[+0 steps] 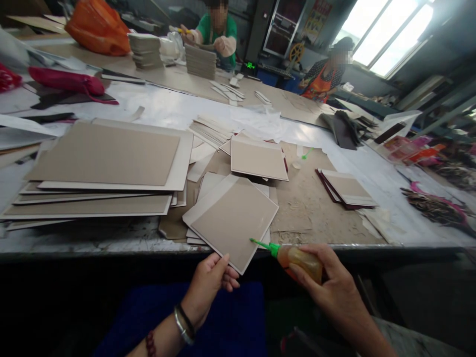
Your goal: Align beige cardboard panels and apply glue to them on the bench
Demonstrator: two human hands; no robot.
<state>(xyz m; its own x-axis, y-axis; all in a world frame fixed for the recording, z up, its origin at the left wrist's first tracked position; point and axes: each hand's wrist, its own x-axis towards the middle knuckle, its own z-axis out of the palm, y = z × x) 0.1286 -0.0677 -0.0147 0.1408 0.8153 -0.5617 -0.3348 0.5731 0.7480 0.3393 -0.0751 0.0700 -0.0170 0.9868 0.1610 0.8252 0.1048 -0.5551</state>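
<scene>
My left hand (219,272) pinches the near edge of a beige board panel (234,218) with pale borders, thumb on top and fingers beneath. The panel is turned cornerwise and overhangs the table's front edge. In my right hand (327,272) is a squeeze glue bottle (303,263) with amber contents and a thin green nozzle. The bottle lies nearly level, and its tip is over the panel's right side; whether it touches cannot be made out. A faint shiny streak shows near the panel's right corner. More panels lie under this one.
Large boards (107,153) are stacked at left. Smaller panels (258,157) lie behind my panel, with others (347,188) at right on a brown sheet (297,213). A green nozzle piece (307,154) lies behind. Two people work across the tables.
</scene>
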